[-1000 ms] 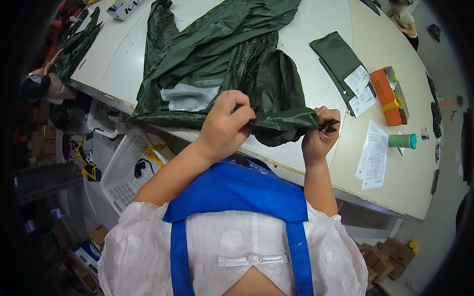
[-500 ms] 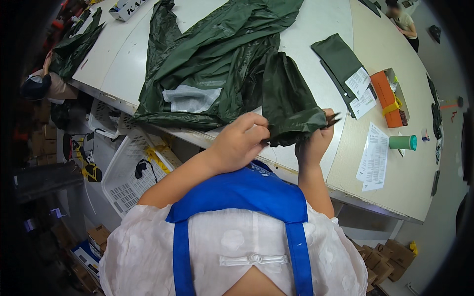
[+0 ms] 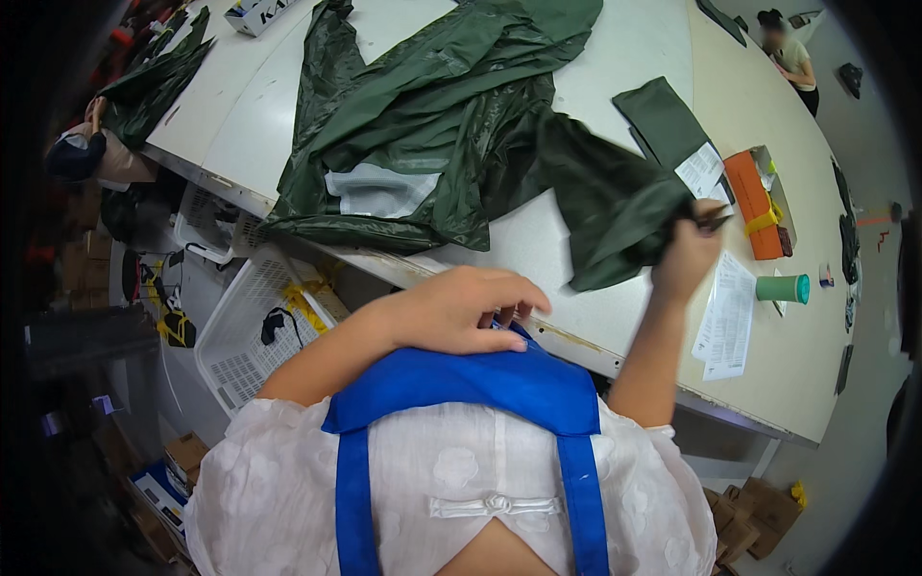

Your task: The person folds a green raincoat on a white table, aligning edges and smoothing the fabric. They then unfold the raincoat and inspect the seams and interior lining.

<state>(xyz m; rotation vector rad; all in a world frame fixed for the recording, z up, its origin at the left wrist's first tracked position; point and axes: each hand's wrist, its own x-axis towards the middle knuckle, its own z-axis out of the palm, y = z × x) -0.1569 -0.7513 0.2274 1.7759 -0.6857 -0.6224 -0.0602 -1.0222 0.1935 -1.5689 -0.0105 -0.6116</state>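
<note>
A dark green, shiny jacket-like garment [image 3: 413, 120] lies spread over the white table, with a pale mesh-like patch [image 3: 384, 190] showing at its near side. My right hand [image 3: 688, 257], smeared by motion, is closed on one end of the garment and pulls it to the right above the tabletop. A dark pointed tool, apparently small thread snips [image 3: 713, 223], sticks out of the same hand. In front of the blue apron [image 3: 461, 384], at the table edge, my left hand [image 3: 471, 309] holds nothing; its fingers are apart and curved.
Folded dark green fabric [image 3: 656, 120] with paper slips lies beyond my right hand, near an orange box [image 3: 754, 204], printed sheets [image 3: 727, 322] and a green cylinder [image 3: 783, 288]. White baskets [image 3: 245, 331] stand below the left table edge. Co-workers [image 3: 789, 62] are at the far right and far left [image 3: 86, 154].
My left hand has let go of the garment and drawn back toward the apron, fingers opening. My right hand has swung right and slightly up, dragging the garment's end with it.
</note>
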